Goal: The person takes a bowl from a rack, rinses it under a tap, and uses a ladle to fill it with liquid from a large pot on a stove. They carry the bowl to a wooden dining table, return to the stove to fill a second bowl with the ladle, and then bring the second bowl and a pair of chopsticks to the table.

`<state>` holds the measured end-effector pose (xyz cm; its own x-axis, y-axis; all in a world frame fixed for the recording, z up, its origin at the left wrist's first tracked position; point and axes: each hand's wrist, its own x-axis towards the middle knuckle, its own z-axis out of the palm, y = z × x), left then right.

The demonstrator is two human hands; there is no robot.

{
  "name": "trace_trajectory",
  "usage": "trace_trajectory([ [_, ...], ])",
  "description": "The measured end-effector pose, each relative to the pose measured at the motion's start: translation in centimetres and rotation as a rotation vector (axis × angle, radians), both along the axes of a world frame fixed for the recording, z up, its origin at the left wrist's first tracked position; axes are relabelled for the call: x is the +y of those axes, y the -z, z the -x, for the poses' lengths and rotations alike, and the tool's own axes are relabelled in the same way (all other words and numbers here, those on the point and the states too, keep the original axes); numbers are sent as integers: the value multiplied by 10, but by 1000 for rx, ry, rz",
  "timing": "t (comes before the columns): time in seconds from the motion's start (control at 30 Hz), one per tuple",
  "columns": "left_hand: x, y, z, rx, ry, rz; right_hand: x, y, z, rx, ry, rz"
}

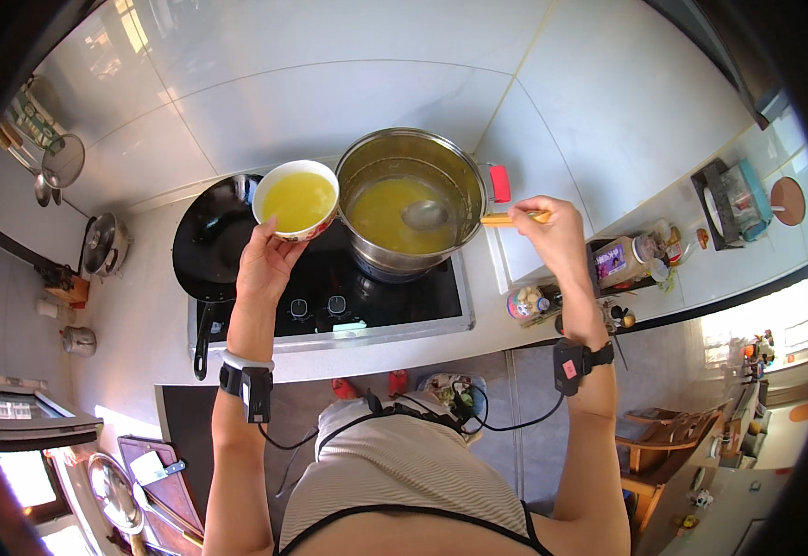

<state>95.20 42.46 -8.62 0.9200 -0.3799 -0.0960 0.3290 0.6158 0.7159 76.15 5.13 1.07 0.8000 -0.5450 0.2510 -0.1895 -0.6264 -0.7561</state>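
My left hand point(270, 258) holds a white bowl point(295, 200) with a red pattern outside, filled with yellow liquid, beside the left rim of a deep steel pot point(414, 260). My right hand point(548, 233) grips the yellow-orange handle of a metal ladle point(425, 215), whose bowl is inside the pot, over or at the surface of more yellow liquid. The pot stands on a black glass cooktop point(383, 302) and has a red-covered side handle point(499, 183). Partly behind the left hand and bowl sits a black wok point(209, 240).
The wok's handle point(204, 340) juts over the counter's front edge. Right of the cooktop stand a jar point(527, 303) and other containers. A lidded pan point(105, 243) and a small metal pot point(79, 341) are at left. A cleaver point(157, 468) lies on a board at lower left.
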Motion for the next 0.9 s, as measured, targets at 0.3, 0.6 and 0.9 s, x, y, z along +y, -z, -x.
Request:
trace_trajectory([
  [0.3,27,3,16,14,-42,10,3,21,-23,63,69,243],
  [0.6,47,7,19,45,-80,9,-36,66,-34,-35,193,74],
  [0.9,53,9,18,47,-100,10,-26,70,-31,-14,291,-34],
])
